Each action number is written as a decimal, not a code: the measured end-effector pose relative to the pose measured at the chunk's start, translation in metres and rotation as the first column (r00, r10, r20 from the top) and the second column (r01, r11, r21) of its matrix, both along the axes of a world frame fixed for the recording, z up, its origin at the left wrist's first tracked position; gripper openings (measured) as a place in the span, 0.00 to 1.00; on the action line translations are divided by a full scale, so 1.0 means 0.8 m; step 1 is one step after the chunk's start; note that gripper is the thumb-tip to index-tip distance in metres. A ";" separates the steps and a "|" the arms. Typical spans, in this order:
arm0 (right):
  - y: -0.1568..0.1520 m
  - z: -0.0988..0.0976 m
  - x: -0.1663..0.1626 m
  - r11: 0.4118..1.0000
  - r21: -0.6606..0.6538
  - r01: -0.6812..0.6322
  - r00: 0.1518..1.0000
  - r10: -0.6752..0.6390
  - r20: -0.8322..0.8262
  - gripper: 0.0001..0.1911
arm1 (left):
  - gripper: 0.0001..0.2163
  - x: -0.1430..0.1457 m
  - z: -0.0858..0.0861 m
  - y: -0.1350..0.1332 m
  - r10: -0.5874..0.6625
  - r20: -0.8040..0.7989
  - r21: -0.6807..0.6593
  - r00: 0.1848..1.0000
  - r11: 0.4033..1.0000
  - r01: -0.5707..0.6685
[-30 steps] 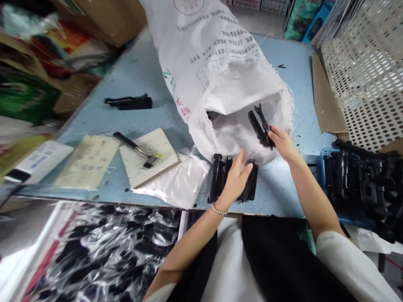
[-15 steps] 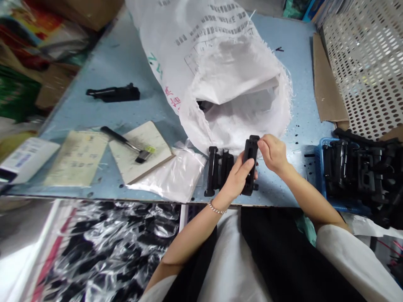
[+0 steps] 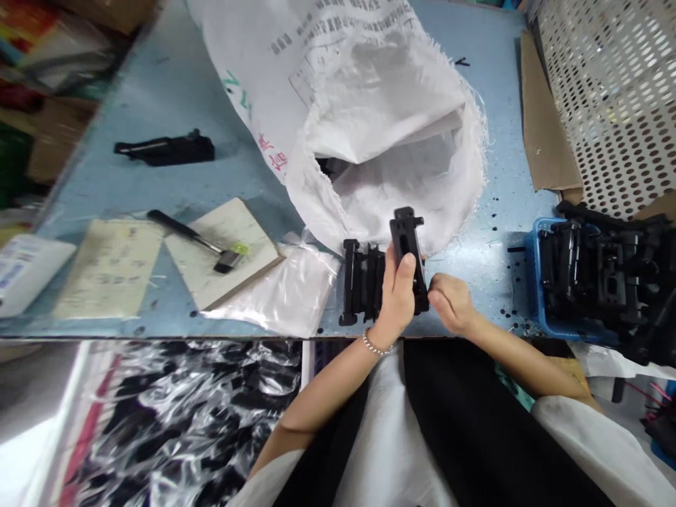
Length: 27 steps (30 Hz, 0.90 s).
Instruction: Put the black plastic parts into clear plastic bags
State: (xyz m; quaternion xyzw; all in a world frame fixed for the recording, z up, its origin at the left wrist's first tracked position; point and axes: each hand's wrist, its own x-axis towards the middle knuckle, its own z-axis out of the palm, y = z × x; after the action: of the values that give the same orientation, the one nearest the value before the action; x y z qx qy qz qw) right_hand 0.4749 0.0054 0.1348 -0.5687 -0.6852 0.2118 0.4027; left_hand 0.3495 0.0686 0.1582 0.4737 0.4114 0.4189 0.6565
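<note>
My left hand (image 3: 398, 292) is wrapped round a black slotted plastic bracket (image 3: 405, 236), which tilts up toward the sack's mouth. At the bracket's lower end, my right hand (image 3: 451, 303) is closed with its fingertips against or just beside the part; what those fingers pinch is hidden. Several similar black brackets (image 3: 351, 282) stand side by side on the table just left of my left hand. Beyond both hands lies a white woven sack (image 3: 370, 98) with a frayed open mouth, and something dark shows inside it.
A blue basket (image 3: 536, 282) piled with black parts (image 3: 612, 274) is at the right. On the left are a black-handled tool (image 3: 184, 232) on a pale block (image 3: 232, 218), clear plastic bags (image 3: 296, 289) and another black part (image 3: 166, 149). Below the table edge lie bagged black items (image 3: 211, 422).
My right hand has gone from the bracket's upper end down to its lower end. The bracket in my left hand now leans the other way. The camera view has shifted slightly.
</note>
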 end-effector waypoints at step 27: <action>0.017 0.070 0.028 0.912 0.057 -0.407 0.824 0.340 0.453 0.17 | 0.22 -0.011 0.022 0.010 -0.123 0.234 -0.526 0.964 0.818 0.232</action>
State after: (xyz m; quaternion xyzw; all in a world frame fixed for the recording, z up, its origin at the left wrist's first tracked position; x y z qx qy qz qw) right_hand 0.4969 0.0187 0.1904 -0.4235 -0.8695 0.1025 0.2326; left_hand 0.3410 0.0769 0.1757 0.2599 0.4036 0.2632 0.8368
